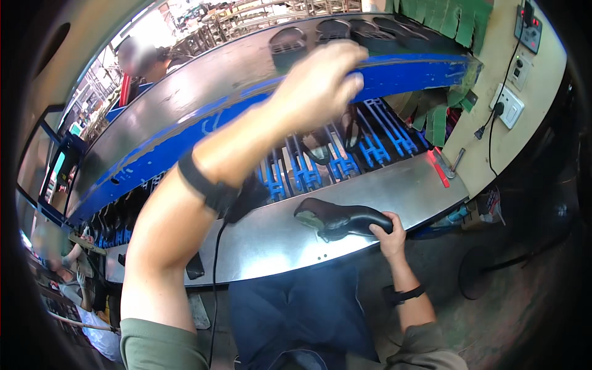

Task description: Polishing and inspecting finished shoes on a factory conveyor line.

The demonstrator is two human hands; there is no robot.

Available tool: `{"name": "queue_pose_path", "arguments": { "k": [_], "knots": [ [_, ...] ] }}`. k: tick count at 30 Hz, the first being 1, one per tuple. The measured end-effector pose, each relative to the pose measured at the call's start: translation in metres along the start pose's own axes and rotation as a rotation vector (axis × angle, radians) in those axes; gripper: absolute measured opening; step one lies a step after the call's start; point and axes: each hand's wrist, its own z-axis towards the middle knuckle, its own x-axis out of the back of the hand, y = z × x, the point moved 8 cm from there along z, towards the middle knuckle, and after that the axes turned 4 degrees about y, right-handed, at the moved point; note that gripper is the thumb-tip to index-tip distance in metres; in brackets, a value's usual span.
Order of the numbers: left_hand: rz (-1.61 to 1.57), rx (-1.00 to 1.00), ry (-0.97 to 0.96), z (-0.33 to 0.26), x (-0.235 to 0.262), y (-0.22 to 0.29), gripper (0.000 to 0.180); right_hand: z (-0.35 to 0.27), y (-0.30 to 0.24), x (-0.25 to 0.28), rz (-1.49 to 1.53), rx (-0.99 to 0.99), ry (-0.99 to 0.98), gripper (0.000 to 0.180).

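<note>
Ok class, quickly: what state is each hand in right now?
Left hand: raised, blurred; open or closed cannot be told.
Right hand: closed on the black shoe.

Head-worn fisheye looks down across the metal bench (265,250) from close above.

glossy black shoe (348,222) | wide end left | narrow end in right hand (391,237) | over metal bench (262,246)

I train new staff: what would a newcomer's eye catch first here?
First, the bare left hand, raised in front of the long blue beam at upper centre. Below, the right hand holds one end of a glossy black shoe-shaped piece over a grey metal ledge.
</note>
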Motion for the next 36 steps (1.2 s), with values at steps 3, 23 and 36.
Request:
{"name": "queue_pose_path", "arguments": {
  "k": [3, 23, 36],
  "knots": [
    [0.28, 0.174, -0.029, 0.048, -0.038, -0.08, 0.051, -0.006, 0.015, -0.003, 0.105, -0.009, 0.132, 0.054],
    [0.031, -0.117, -0.306, -0.247, 0.107, 0.272, 0.018, 0.002, -0.013, 0.019, -0.085, -0.083, 0.108, 0.056],
    [0.177, 1.01, 0.259, -0.532, 0.102, 0.202, 0.044, -0.173, -0.191, -0.056, 0.301, 0.006, -0.733, 0.034]
  ]
}}
